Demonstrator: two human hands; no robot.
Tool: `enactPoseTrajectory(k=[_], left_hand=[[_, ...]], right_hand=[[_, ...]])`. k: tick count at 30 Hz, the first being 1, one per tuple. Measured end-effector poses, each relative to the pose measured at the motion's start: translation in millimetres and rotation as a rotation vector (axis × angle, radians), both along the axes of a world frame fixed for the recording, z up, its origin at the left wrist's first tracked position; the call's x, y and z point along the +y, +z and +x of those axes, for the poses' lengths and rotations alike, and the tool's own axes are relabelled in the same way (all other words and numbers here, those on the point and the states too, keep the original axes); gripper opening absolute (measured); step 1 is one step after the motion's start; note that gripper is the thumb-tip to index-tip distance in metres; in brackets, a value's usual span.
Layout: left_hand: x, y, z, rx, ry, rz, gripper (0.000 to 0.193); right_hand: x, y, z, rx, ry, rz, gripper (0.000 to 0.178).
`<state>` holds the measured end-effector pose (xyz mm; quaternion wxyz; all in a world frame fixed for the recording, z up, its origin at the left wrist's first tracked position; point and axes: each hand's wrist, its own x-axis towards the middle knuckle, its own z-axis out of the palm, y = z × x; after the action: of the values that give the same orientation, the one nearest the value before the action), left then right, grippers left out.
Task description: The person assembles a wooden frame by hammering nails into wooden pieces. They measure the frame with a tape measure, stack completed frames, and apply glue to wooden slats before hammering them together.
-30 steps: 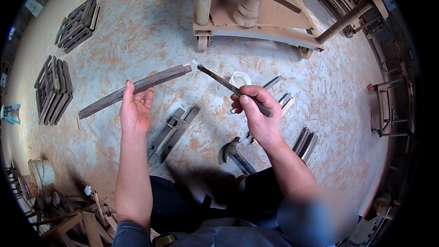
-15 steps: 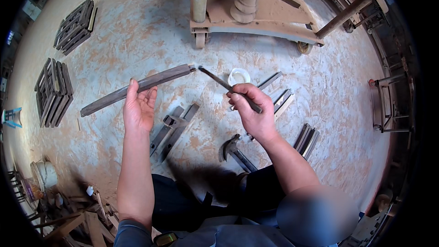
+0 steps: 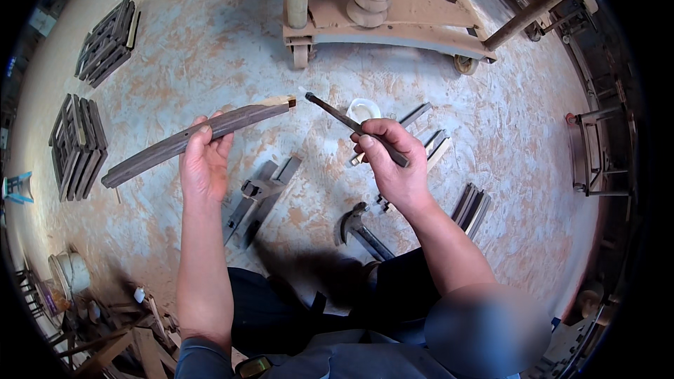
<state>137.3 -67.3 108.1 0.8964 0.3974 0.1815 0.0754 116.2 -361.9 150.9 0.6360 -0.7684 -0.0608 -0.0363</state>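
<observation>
My left hand (image 3: 203, 168) is closed around a dark wooden rail (image 3: 144, 160), slightly curved, held aslant above the floor. Its right end narrows to a small tenon with a wet-looking brown tip, and a pale strip shows along the upper edge there. In my right hand (image 3: 399, 168) is a thin dark stick (image 3: 333, 111), pinched between thumb and fingers and pointing up and left. The stick's tip hangs just short of the tenon, not touching it. Beyond my right fingers stands a white cup (image 3: 352, 110), its contents pale.
A claw hammer (image 3: 359, 230) and joined wooden pieces (image 3: 261, 196) lie near my knees. More bars (image 3: 472, 208) rest at right. Stacked wooden frames (image 3: 78, 142) stand at left. A wheeled wooden cart (image 3: 393, 41) is ahead; scrap wood (image 3: 116, 351) piles up at lower left.
The rail has shifted a little left and rolled in my left hand, bringing the pale strip near the tenon into view. The stick's tip is slightly farther from the rail's end.
</observation>
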Motion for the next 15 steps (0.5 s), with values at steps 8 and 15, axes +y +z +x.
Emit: enactPoseTrajectory(k=[8, 15], left_hand=[[-2.2, 0.5, 0.9, -0.065, -0.054, 0.063, 0.030], [-0.5, 0.6, -0.2, -0.105, -0.094, 0.084, 0.035]], right_hand=[[4.8, -2.8, 3.0, 0.056, -0.003, -0.004, 0.016], [5.0, -3.1, 4.7, 0.078, -0.006, -0.027, 0.016]])
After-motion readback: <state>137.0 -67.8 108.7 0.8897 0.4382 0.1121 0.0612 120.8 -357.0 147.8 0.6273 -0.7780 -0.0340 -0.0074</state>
